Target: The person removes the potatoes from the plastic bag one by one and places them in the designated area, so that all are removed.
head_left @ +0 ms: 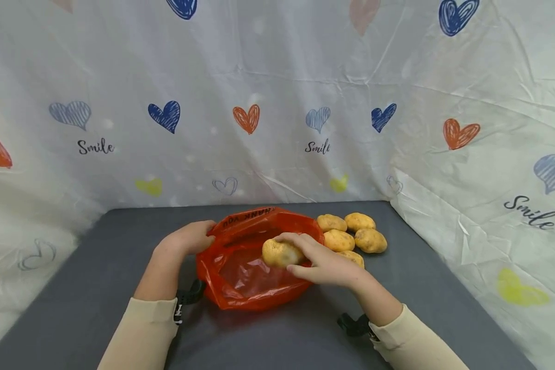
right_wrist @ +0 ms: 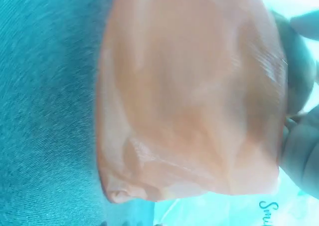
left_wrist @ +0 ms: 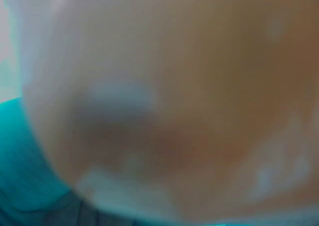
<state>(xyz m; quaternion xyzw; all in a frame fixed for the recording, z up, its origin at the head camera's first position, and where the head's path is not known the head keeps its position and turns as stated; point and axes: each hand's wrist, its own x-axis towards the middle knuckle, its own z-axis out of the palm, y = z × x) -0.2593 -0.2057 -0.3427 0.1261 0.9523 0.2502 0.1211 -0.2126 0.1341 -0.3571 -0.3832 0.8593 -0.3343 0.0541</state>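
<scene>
A red plastic bag (head_left: 259, 295) with "THANK YOU" lettering lies with its mouth wide in the head view. At its left rim my left hand (head_left: 187, 239) grips the plastic. My right hand (head_left: 321, 259) holds a potato (head_left: 277, 253) over the bag's mouth, fingers on top and thumb below. The right wrist view shows the bag's side (right_wrist: 189, 111) close up, with the potato (right_wrist: 298, 69) and part of the right hand (right_wrist: 304, 146) at the right edge. Blurred bag plastic (left_wrist: 164, 111) fills most of the left wrist view, hiding the left fingers.
Several potatoes (head_left: 370, 240) are grouped on the dark grey table (head_left: 277, 336), just right of the bag. Behind the table and along its right side hangs a white cloth (head_left: 277, 61) printed with hearts. Each wrist wears a black strap device (head_left: 353, 325).
</scene>
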